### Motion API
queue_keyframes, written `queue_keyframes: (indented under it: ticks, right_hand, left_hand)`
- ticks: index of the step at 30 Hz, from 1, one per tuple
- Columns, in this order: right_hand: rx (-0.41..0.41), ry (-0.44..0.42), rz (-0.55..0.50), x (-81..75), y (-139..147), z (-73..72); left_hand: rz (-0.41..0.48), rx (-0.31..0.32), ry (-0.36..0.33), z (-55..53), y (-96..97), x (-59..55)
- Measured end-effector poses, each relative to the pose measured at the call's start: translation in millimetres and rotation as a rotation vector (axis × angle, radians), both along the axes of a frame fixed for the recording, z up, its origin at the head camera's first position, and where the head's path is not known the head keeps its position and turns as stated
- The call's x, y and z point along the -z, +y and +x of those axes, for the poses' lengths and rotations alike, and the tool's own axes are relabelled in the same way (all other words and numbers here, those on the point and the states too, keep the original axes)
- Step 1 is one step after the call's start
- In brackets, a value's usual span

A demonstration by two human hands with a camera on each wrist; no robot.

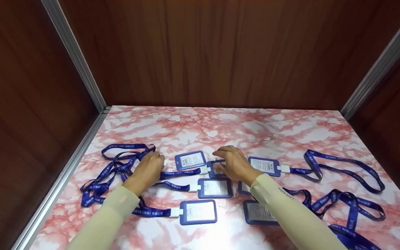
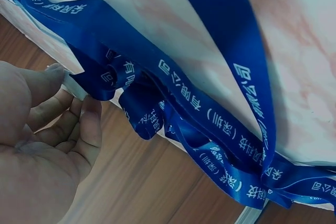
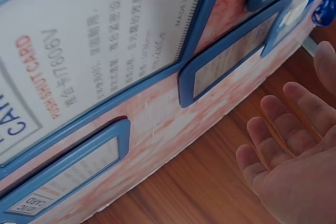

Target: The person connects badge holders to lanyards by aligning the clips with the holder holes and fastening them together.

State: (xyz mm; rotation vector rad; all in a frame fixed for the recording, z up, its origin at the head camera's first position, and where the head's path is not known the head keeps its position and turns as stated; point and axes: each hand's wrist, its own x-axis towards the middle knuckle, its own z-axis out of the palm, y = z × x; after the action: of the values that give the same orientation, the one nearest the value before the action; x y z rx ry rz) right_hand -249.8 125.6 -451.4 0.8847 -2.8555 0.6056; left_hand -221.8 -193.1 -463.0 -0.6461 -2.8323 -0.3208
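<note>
My left hand (image 1: 148,171) pinches a white plastic clip (image 2: 73,85) between thumb and fingers, with a blue printed lanyard (image 2: 181,90) running from it. Just right of this hand lies a blue-framed badge holder (image 1: 190,160), turned slightly, no strap showing at its slotted left end. My right hand (image 1: 235,163) hovers with fingers spread over another badge holder (image 1: 215,173), partly covering it; the right wrist view shows nothing in its grasp. Two more badge holders, a middle one (image 1: 215,188) and a nearer one (image 1: 198,212), lie below with lanyards attached.
On the right lie an upper badge holder (image 1: 264,166), a lower one (image 1: 259,212) and another half hidden by my right forearm. Their lanyards (image 1: 346,205) loop toward the right edge. Tangled straps (image 1: 111,170) fill the left. Brown wood-look panels (image 1: 200,52) wall in the marbled table (image 1: 227,126).
</note>
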Motion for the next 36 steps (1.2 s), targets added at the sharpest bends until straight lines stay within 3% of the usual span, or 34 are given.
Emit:
queue_keyframes:
  ticks: [6, 15, 28, 36]
  right_hand:
    - [0.01, -0.01, 0.022, -1.6, -5.2, -6.2]
    - [0.008, 0.022, -0.011, 1.7, -9.9, -15.1]
    - [0.036, 0.018, 0.03, 6.1, -16.8, -24.3]
    - [0.001, 0.055, 0.018, 12.0, -24.4, -29.1]
  left_hand:
    - [-0.007, -0.005, 0.025, 1.1, -1.1, 1.1]
    - [-0.001, -0.016, -0.032, -0.4, 0.4, 0.7]
    - [0.0, -0.033, -0.041, -1.6, -0.3, 3.3]
    - [0.002, -0.031, -0.021, -2.1, 0.4, 5.6]
